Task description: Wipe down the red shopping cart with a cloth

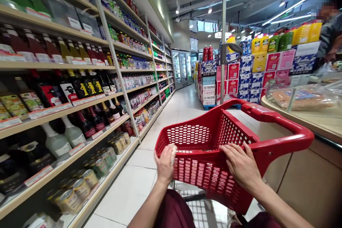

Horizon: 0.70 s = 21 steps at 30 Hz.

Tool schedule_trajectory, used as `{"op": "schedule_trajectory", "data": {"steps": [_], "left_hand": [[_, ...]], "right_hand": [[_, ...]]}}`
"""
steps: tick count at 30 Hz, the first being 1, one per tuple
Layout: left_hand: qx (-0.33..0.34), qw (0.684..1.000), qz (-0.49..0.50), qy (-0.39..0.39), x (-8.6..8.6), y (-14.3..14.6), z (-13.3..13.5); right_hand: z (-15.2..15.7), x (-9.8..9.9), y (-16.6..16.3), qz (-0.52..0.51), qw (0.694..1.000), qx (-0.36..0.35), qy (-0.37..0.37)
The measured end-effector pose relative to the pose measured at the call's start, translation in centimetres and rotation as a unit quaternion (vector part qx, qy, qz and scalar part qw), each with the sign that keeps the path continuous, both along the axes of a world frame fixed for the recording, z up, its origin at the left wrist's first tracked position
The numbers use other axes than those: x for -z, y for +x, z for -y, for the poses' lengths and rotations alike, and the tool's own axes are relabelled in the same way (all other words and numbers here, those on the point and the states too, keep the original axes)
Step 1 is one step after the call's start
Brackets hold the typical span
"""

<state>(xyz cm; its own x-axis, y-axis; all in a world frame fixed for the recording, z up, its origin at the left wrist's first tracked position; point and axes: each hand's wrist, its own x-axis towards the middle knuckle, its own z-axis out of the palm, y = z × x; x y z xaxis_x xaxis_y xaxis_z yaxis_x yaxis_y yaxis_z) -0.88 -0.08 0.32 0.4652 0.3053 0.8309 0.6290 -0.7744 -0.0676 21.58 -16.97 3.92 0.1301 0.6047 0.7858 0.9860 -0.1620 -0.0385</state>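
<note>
A red plastic shopping cart [192,164] with a perforated basket stands before me, side-on, its handle at the right. The basket's visible inside holds no goods. At the basket's left end, my left hand [165,162] is closed around a crumpled whitish cloth or tissue [173,152], pressed against the upper rim. My right hand [242,164] grips the near rim close to the handle's base, its fingers laid over the edge and the thumb apart. My legs in dark red clothing show below the basket.
Shelves [61,108] of bottles and cans line the left side. Stacked drink boxes [232,74] and a metal post [223,35] stand beyond the cart. A counter [296,164] with packaged food borders the right, with a person [327,35] behind it. Glass-door fridges [181,66] are far back.
</note>
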Motion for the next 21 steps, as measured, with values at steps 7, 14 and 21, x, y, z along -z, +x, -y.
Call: {"op": "schedule_trajectory", "data": {"steps": [7, 14, 21], "left_hand": [[0.076, 0.996, -0.026, 0.025, 0.2, 2.8, 1.6], [0.000, 1.000, -0.029, 0.011, -0.4, 0.1, 0.4], [0.061, 0.997, -0.035, 0.007, -0.9, 2.5, 2.1]], "right_hand": [[0.1, 0.5, 0.5, 0.021, 1.000, -0.019, 0.004], [0.0, -0.2, -0.4, -0.007, 1.000, -0.001, -0.004], [0.4, 0.0, 0.6, 0.026, 0.999, -0.002, -0.032]]}}
